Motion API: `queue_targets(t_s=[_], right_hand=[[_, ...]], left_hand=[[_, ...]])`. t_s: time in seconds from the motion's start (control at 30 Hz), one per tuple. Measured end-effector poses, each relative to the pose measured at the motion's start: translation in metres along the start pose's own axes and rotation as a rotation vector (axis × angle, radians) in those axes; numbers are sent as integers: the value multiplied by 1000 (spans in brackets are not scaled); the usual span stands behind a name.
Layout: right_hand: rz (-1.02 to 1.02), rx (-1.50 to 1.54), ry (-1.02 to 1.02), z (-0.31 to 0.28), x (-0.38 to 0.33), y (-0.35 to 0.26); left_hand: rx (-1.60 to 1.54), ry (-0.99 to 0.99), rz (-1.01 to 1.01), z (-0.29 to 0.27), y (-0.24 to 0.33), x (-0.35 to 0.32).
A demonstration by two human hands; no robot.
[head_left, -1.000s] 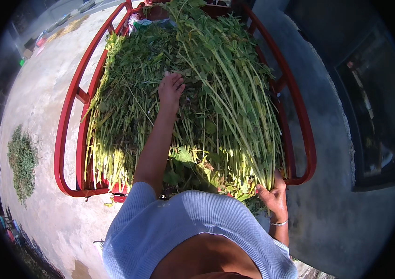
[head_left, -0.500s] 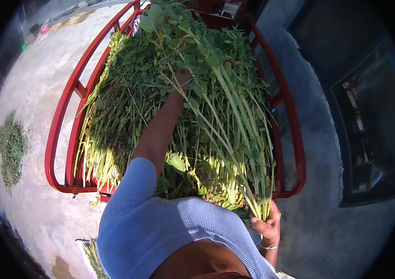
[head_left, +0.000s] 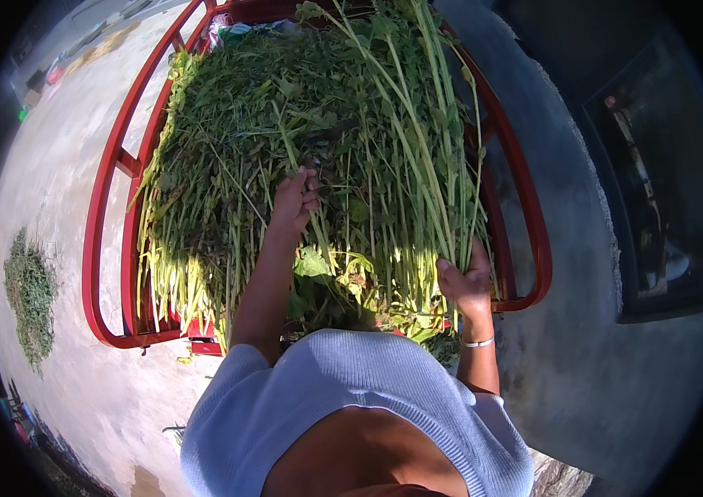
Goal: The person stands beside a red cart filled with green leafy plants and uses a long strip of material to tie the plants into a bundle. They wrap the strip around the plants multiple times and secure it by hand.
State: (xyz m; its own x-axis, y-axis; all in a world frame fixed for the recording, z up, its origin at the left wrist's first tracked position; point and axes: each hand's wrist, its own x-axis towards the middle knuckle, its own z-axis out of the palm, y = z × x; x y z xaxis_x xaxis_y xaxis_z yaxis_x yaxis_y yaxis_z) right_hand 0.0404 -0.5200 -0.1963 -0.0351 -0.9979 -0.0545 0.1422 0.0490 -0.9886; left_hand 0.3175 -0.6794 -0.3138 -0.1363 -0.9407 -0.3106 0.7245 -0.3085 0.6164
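Observation:
A thick layer of leafy green stalks (head_left: 227, 141) fills a red metal cart bed, cut ends toward me. My right hand (head_left: 469, 286) is closed round the lower ends of a bundle of long stalks (head_left: 422, 166) at the bed's right side. That bundle's leafy tops lean away toward the far end. Over the middle of the pile, my left hand (head_left: 295, 200) is closed on a single green stalk (head_left: 285, 137), which sticks out above and below the fingers. Broad yellow-green leaves (head_left: 312, 263) lie near the bed's front edge, between my arms.
Red rails (head_left: 103, 224) border the bed on both sides. On the concrete floor to the left lies a small heap of greens (head_left: 30, 298). A dark-framed glass panel (head_left: 658, 182) stands to the right. Coloured plastic bags (head_left: 223, 31) show at the bed's far end.
My right hand has moved up and forward with its bundle, which has shifted away from me. My left hand has drawn back out of the leaves and now grips a stalk.

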Motion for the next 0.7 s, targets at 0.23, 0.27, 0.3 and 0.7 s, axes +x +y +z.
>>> queue_targets(t_s=[0.23,0.27,0.3,0.7], right_hand=[[-85,-494,153,-15,36,120],[-181,-614,169,-24,34,150],[-149,-641,162,-31,35,170],[219,-333,121,-17,42,137]], left_hand=[[58,46,-101,-72,-51,-58],[49,79,-102,-73,-55,-66],[42,120,-105,-75,-57,-76],[61,62,-103,-73,-62,-100]])
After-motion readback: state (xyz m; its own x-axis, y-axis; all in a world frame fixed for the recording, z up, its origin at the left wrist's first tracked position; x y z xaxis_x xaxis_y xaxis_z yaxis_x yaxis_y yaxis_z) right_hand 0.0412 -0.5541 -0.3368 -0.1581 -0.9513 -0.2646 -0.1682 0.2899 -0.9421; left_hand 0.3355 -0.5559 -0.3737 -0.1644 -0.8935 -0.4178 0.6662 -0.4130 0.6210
